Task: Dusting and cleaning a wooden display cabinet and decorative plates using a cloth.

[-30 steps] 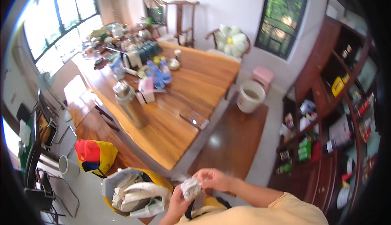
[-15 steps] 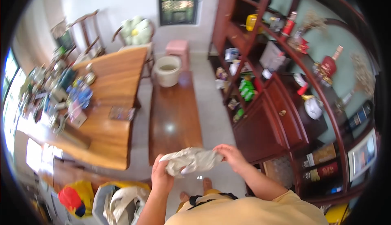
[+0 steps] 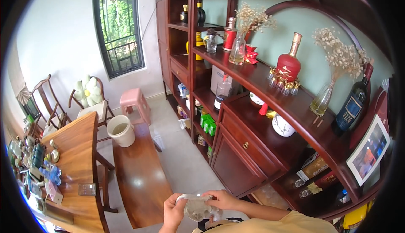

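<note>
A crumpled off-white cloth (image 3: 196,209) is stretched between my two hands, low in the picture in front of my body. My left hand (image 3: 173,210) pinches its left upper corner, fingers closed. On the opposite side, my right hand (image 3: 223,200) grips the upper right edge with fingers bent round it. The cloth sags between them in loose folds. Beyond my left hand lies the wooden bench (image 3: 139,169), which bears a whitish bucket (image 3: 122,131) at its far end.
To the right stands a dark red wooden shelf unit (image 3: 236,148), holding a red bottle (image 3: 289,66), a dark wine bottle (image 3: 352,104), vases of dried flowers and a framed picture (image 3: 370,148). At left is a wooden table (image 3: 78,157) with a phone (image 3: 87,189). A pink stool (image 3: 134,100) stands behind the bucket.
The view has swung right toward the shelves. My hands have come closer together and nearer my body, and the cloth between them is bunched less wide.
</note>
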The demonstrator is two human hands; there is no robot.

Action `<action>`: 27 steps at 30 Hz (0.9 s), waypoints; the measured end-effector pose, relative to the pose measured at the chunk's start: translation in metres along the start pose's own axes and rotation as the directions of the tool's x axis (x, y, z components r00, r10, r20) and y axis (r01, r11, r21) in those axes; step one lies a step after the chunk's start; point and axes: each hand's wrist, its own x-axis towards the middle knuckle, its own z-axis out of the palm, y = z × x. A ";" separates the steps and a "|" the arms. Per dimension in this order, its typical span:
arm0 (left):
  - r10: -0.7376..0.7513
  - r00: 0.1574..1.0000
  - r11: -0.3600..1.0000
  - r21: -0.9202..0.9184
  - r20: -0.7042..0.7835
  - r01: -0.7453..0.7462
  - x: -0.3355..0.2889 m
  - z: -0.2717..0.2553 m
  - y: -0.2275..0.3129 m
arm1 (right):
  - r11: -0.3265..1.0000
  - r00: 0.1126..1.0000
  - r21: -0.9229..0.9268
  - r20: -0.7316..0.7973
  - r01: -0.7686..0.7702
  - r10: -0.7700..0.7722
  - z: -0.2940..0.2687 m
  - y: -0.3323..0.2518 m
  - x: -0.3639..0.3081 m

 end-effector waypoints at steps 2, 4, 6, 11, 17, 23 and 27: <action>-0.174 0.970 0.858 -0.458 0.167 0.233 0.022 0.017 0.002 | 0.999 0.999 -0.002 0.003 -0.043 0.043 -0.035 0.016 0.005; -0.177 0.954 0.765 -0.576 0.241 0.287 0.039 0.035 0.011 | 0.991 0.994 -0.082 0.015 -0.110 0.111 -0.066 0.044 0.008; -0.074 0.966 0.651 -0.723 0.246 0.234 0.054 0.055 0.022 | 0.910 0.975 0.370 -0.034 -0.190 0.218 -0.085 0.063 0.008; 0.109 0.947 0.918 -0.396 0.303 0.021 0.097 0.087 0.011 | 0.106 0.990 0.991 0.064 -0.078 0.124 -0.094 0.097 0.023; -0.024 0.785 0.483 -0.681 0.619 0.551 0.182 0.107 -0.010 | 0.531 0.964 0.832 0.014 -0.160 0.267 -0.112 0.115 0.080; 0.113 0.882 0.480 -0.802 0.457 0.354 0.299 0.065 0.024 | 0.312 0.990 0.941 0.103 -0.129 0.097 -0.154 0.058 0.196; 0.226 0.823 0.632 -0.721 0.522 0.284 0.368 0.030 0.075 | 0.387 0.991 0.919 0.029 -0.076 0.127 -0.151 0.021 0.293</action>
